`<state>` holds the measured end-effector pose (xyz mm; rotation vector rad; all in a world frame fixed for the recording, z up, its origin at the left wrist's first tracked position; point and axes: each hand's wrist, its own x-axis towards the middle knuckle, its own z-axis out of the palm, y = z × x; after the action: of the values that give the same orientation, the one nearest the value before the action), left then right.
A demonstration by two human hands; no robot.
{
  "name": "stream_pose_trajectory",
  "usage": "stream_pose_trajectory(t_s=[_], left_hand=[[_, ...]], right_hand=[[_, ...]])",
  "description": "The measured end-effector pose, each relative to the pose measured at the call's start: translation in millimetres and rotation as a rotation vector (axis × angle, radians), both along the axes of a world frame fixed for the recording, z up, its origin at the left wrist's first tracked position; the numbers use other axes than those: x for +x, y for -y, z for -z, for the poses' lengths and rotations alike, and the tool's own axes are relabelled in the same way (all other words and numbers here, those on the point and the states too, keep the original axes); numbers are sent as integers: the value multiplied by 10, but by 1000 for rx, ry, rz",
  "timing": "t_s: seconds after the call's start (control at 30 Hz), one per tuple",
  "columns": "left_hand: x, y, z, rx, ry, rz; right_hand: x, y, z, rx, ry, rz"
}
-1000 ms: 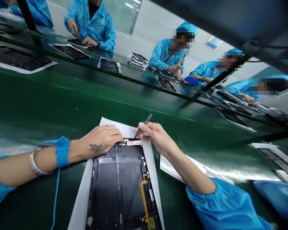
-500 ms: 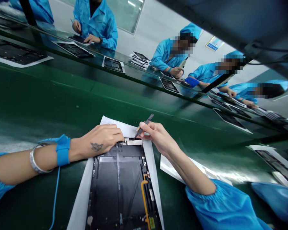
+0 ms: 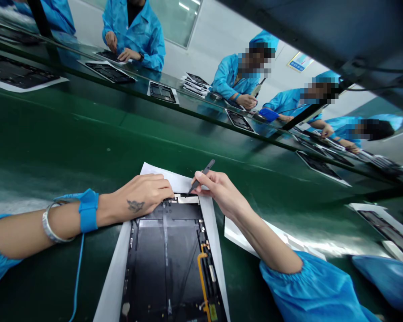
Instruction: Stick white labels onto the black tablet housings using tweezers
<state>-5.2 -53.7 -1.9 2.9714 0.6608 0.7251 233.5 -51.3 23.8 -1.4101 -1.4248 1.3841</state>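
Note:
A tablet with its back off (image 3: 151, 250) lies on a white paper sheet (image 3: 109, 286) in front of me, its dark inside showing, with an orange flex cable (image 3: 201, 277) along the right side. My left hand (image 3: 151, 192) is bent over the tablet's top left corner, fingers curled together against the edge; the fingertips are partly hidden. Pinched in my right hand (image 3: 218, 190) are dark tweezers (image 3: 203, 176), tips pointing down at a pale strip (image 3: 188, 200) by the top edge. Whether the tips hold anything I cannot tell.
A blue wrist strap (image 3: 88, 210) with a cord runs from my left wrist. Beyond the green surface (image 3: 87, 129), several tablet housings (image 3: 163, 92) lie on white sheets. Co-workers in blue (image 3: 134, 31) sit opposite. Another white sheet (image 3: 242, 237) lies beneath my right forearm.
My hands and the tweezers stay almost still. Housings in the far row have shifted slightly right, while two nearer ones shifted left. A co-worker opposite has lowered one hand towards a housing.

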Motion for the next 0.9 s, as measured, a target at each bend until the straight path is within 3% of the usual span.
stream_pose_trajectory(t_s=[0.67, 0.9], left_hand=[[-5, -6, -26, -37, -59, 8], [-22, -9, -47, -81, -42, 36]], right_hand=[[3, -2, 10, 50, 25, -31], [-3, 42, 99, 251, 200, 10]])
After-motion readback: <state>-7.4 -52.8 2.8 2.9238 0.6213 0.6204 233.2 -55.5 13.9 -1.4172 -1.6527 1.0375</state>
